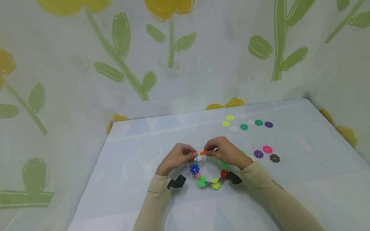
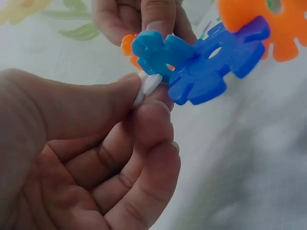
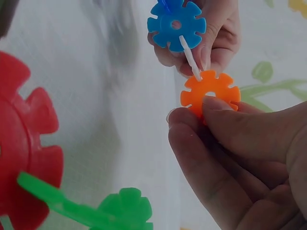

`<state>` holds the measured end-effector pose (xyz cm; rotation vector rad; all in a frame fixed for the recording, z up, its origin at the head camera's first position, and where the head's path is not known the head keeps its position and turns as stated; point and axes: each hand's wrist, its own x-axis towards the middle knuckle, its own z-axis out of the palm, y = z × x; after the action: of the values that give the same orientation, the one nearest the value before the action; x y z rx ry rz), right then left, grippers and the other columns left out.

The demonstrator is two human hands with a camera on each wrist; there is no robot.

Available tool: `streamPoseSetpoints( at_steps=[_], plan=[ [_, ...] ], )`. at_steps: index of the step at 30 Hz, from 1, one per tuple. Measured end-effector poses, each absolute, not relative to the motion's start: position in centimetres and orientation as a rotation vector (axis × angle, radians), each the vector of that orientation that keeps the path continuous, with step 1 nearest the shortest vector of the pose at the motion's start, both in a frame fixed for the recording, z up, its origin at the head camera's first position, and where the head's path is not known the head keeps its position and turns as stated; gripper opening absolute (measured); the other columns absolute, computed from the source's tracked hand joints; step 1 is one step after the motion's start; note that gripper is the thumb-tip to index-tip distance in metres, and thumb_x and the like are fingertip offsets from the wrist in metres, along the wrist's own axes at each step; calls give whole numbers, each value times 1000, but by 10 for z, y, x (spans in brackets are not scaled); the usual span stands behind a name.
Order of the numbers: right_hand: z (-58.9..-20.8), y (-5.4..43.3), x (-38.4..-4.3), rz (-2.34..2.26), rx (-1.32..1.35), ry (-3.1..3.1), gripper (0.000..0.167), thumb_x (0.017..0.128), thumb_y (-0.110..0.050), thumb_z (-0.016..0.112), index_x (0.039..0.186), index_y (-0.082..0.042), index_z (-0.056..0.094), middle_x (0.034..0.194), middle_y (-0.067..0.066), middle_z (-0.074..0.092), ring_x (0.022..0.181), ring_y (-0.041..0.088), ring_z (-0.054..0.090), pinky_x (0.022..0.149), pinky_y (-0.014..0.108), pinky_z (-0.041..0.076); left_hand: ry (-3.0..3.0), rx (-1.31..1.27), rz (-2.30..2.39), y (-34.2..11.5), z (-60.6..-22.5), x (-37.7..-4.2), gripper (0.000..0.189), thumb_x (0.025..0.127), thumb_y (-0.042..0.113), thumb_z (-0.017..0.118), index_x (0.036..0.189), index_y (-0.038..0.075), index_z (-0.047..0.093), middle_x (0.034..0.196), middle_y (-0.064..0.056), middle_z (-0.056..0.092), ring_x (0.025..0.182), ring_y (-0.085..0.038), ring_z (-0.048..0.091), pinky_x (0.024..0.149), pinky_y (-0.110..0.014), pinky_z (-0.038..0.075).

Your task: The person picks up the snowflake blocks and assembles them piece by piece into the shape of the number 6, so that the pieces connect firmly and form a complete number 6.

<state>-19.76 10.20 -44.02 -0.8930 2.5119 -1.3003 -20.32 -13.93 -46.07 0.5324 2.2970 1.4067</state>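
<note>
My left hand (image 1: 177,158) pinches a white notched disc (image 3: 190,56) between thumb and fingertips. With thumb and index finger, my right hand (image 1: 228,151) holds an orange notched disc (image 3: 193,97), whose edge meets the white one. A light blue disc (image 2: 152,51) and a dark blue disc (image 2: 201,74) follow in the linked chain. It curves toward me through a green disc (image 1: 201,183), a yellow disc (image 1: 214,186) and a red disc (image 3: 21,129). Another green disc (image 3: 127,206) continues from the red side, partly behind my right hand in the head view.
Loose discs lie on the white table (image 1: 138,141) beyond and right of my hands, among them yellow (image 1: 230,117), white (image 1: 233,130), purple (image 1: 268,123), pink (image 1: 267,148) and dark brown (image 1: 274,159). A flower-patterned cloth (image 1: 208,70) hangs behind the table's back edge.
</note>
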Motion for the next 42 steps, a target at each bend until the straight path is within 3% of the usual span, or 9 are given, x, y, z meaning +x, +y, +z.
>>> streamPoseSetpoints(
  at_steps=[19,23,29,36,42],
  plan=[
    [-440,98,-196,-1313,-832,2534,14,89,2,76,89,-10,81,87,0,79,78,8,68,73,24,57,2199,426,1479,-136,-458,-199,17,98,10,68,105,-4,75,80,-4,74,69,-13,66,70,-27,56],
    [-438,100,-197,-1298,-845,2502,12,91,0,75,94,-10,81,93,2,80,85,9,70,78,24,58,2228,497,1402,-138,-455,-200,22,101,18,66,111,0,75,90,-9,76,76,-16,68,76,-29,57],
    [-440,99,-196,-1316,-850,2441,15,94,-1,72,103,-9,80,100,2,80,92,11,72,84,27,60,2237,573,1346,-138,-453,-203,36,105,31,60,131,8,68,114,-10,77,97,-15,71,87,-31,56],
    [-438,103,-196,-1286,-860,2482,16,96,-3,71,108,-9,79,105,2,80,97,14,73,92,38,61,2197,560,1355,-139,-455,-202,36,104,28,64,134,10,66,113,-11,79,94,-12,72,86,-31,55],
    [-427,137,-199,-1284,-676,2642,20,98,-13,71,116,-6,76,112,6,78,102,20,73,94,45,60,2189,511,1353,-140,-457,-202,33,104,27,62,132,10,69,118,-9,77,97,-11,71,83,-29,55]
  ],
)
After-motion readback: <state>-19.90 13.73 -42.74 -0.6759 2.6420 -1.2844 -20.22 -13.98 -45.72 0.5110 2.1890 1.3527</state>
